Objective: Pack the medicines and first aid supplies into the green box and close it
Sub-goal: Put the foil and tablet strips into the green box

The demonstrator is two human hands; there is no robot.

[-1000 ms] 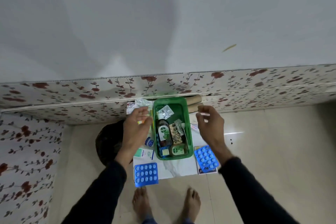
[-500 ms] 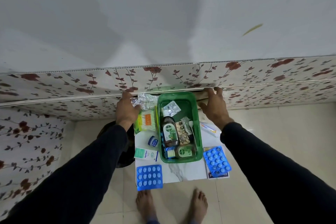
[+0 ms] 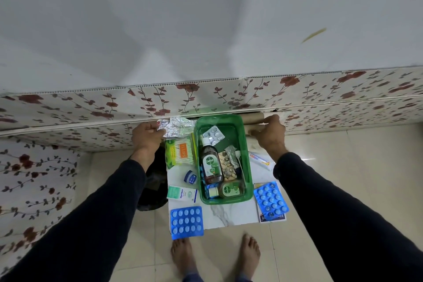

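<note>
A second ago both our hands hovered over the middle of the green box (image 3: 248,167); now they have reached out to the far edge of the worktop (image 3: 233,215), one on each side of it. Our left hand (image 3: 146,137) has its grip closed on the crumpled foil strip (image 3: 177,126) at the far left corner, and our right hand (image 3: 270,131) curls over the cardboard rolls (image 3: 253,117) at the far right corner, though whether that grip has closed we cannot tell. The box sits open mid-worktop with bottles and strips inside, so we judge packing to be partway, with the two blue pill sheets (image 3: 186,222), cotton swabs (image 3: 179,152) and tube (image 3: 259,159) lying outside it.
</note>
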